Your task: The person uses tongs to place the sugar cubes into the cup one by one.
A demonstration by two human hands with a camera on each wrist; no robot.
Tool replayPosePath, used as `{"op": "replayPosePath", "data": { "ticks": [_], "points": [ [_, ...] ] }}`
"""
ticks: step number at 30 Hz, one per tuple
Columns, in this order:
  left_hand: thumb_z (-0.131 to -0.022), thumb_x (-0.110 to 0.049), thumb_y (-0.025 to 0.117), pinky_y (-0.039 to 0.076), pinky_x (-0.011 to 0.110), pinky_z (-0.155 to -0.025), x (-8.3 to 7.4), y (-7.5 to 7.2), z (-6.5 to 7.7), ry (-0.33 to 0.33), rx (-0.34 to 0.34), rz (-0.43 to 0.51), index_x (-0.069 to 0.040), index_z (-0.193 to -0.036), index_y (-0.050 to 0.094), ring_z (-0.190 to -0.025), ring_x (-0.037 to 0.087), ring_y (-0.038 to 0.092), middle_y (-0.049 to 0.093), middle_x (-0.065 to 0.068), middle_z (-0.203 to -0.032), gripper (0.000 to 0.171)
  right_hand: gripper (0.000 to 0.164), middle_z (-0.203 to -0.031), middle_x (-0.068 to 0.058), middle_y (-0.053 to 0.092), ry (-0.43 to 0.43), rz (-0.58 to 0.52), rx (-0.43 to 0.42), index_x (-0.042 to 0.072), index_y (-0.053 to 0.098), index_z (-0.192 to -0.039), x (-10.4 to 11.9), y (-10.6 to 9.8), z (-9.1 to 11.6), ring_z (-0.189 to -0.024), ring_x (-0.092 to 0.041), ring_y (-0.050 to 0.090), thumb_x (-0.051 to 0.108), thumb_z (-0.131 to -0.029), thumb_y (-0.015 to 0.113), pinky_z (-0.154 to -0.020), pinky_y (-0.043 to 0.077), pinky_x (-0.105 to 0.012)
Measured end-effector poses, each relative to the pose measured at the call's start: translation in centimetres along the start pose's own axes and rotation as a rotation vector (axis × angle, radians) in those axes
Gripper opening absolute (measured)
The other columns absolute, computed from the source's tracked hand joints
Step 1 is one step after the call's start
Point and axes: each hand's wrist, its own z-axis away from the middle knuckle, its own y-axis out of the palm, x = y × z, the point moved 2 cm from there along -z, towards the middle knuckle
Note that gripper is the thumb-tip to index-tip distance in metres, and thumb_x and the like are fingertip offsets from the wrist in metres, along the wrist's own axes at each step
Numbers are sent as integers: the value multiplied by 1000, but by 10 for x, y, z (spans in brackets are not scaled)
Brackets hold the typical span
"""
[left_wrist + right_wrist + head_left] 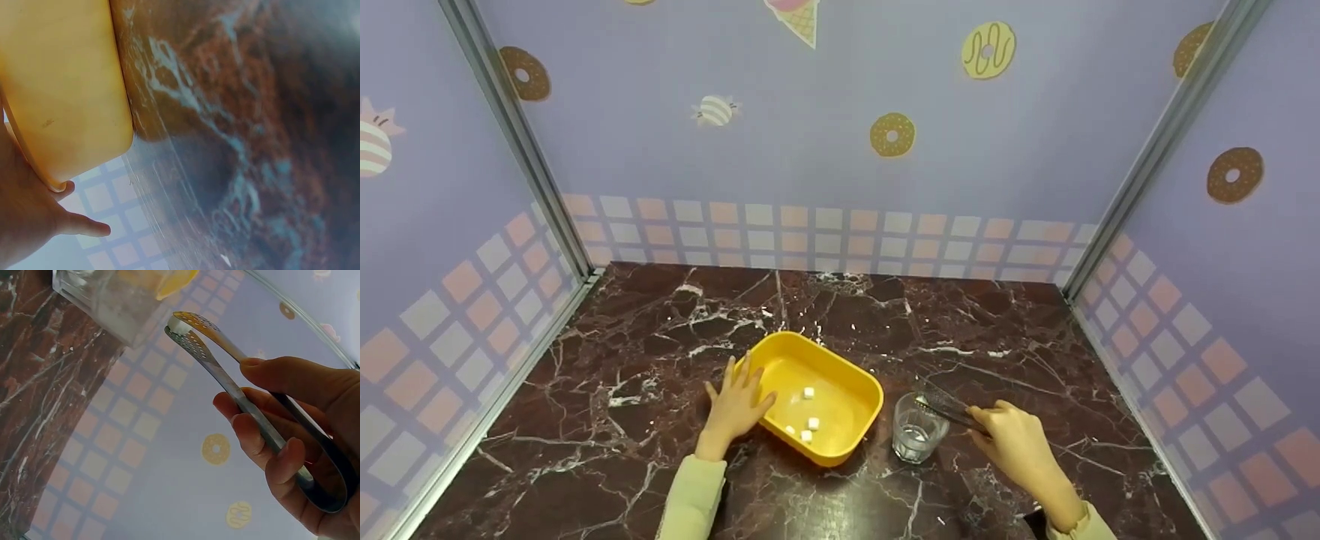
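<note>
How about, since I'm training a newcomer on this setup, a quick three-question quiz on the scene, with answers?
1. What does the right hand hold?
2. True or false: the left hand touches the yellow tray.
3. Fill in: in the head view, the glass stands to the ____ of the tray.

Key:
1. Metal tongs, with a white piece between their tips.
2. True; it is at the rim.
3. Right.

Five visible white pieces (808,393), one tray (844,397), one glass (913,442), one pair of tongs (221,377).
</note>
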Motion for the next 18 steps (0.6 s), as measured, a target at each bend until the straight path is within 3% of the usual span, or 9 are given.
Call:
{"op": "replayPosePath", "data": {
  "ticks": [7,18],
  "points": [
    [-86,-45,48,10,76,-92,-1,-1,0,0,-10,1,-7,-131,45,-135,40,15,22,12,-148,59,27,-77,-1,71,32,-15,58,11,72,-90,0,8,3,-56,-11,52,15,-63,78,-44,44,-19],
    [-86,-43,48,8,77,-92,-1,-1,1,3,-2,9,-6,-131,44,-136,39,10,21,13,-148,58,28,-74,-1,70,47,-37,46,12,72,-90,-1,8,5,-54,-10,50,16,-63,78,-44,43,-21]
  ]
}}
